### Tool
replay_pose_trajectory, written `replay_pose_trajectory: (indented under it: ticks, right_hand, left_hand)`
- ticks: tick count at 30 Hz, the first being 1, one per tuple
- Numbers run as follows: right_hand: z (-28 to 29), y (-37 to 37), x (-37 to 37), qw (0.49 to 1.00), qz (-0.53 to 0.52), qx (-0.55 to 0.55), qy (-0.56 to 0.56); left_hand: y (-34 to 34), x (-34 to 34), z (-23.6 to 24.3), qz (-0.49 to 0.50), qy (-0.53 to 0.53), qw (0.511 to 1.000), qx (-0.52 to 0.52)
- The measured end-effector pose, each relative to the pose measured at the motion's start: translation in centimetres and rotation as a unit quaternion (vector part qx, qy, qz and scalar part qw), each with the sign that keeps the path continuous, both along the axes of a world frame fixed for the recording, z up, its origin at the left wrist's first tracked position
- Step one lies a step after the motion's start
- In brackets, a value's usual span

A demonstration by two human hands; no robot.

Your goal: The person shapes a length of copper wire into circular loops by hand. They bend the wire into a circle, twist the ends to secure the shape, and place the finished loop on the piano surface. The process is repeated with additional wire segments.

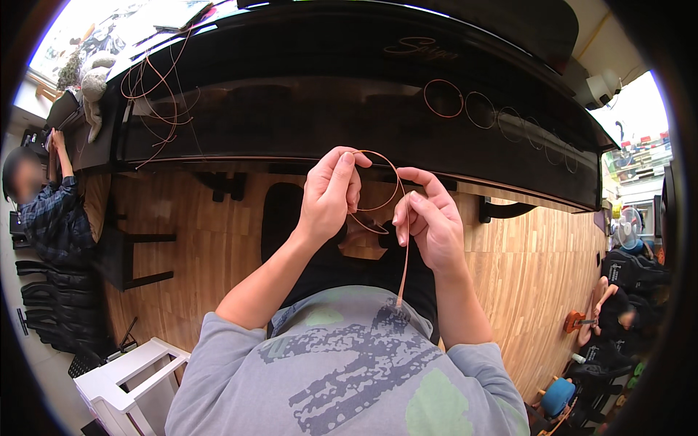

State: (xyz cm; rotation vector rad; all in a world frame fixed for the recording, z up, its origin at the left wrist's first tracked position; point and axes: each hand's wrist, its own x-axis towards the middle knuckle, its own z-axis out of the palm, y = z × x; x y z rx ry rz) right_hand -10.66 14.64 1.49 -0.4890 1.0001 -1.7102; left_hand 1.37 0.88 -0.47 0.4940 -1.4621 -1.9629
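Observation:
My left hand (331, 192) is closed in a pinch on a thin copper-coloured string (389, 161), which curves in loops between my hands. My right hand (432, 221) pinches the same string between thumb and fingers, a little to the right and lower, and a straight length hangs down from it over my shirt. Both hands are in front of a glossy black piano (291, 116). On it, at the left, lies a loose tangle of strings (156, 116); at the right are a copper ring of string (460, 97) and several pale rings (480, 127) in a row.
A person (51, 211) sits at the far left; another (614, 305) with a small orange guitar (574, 321) is at the right. A plush toy (93, 87), a white wooden frame (102, 378), black bags (43, 312), a fan (628, 225) and a blue round object (558, 396) surround me.

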Motion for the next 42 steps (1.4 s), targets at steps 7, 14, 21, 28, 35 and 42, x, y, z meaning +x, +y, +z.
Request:
replay_pose_trajectory:
  ticks: [7, 14, 21, 28, 35, 42]
  right_hand:
    - [-0.4, 0.3, 0.7, 0.987, -0.029, 0.018, 0.157]
    - [-2.0, 2.2, 0.3, 0.988, 0.096, 0.088, 0.089]
    - [-1.5, 1.1, 2.3, 0.992, 0.086, 0.054, 0.074]
    - [0.0, 1.0, 0.6, 0.993, 0.022, 0.009, 0.117]
    - [2.2, 1.2, 1.5, 0.967, 0.0, 0.041, 0.25]
    - [4.1, 2.4, 2.5, 0.89, -0.026, 0.105, 0.444]
  left_hand:
    - [0.3, -0.2, -0.6, 0.024, 0.058, 0.997, 0.045]
    - [0.2, -0.4, -0.1, 0.063, 0.112, 0.982, 0.135]
    - [1.0, -0.5, 0.1, 0.026, 0.145, 0.978, 0.15]
    - [1.3, 0.2, 0.2, -0.093, 0.103, 0.987, 0.081]
    - [2.0, 1.1, 1.1, -0.069, -0.024, 0.991, -0.117]
    - [2.6, 2.0, 2.8, 0.006, -0.058, 0.926, -0.374]
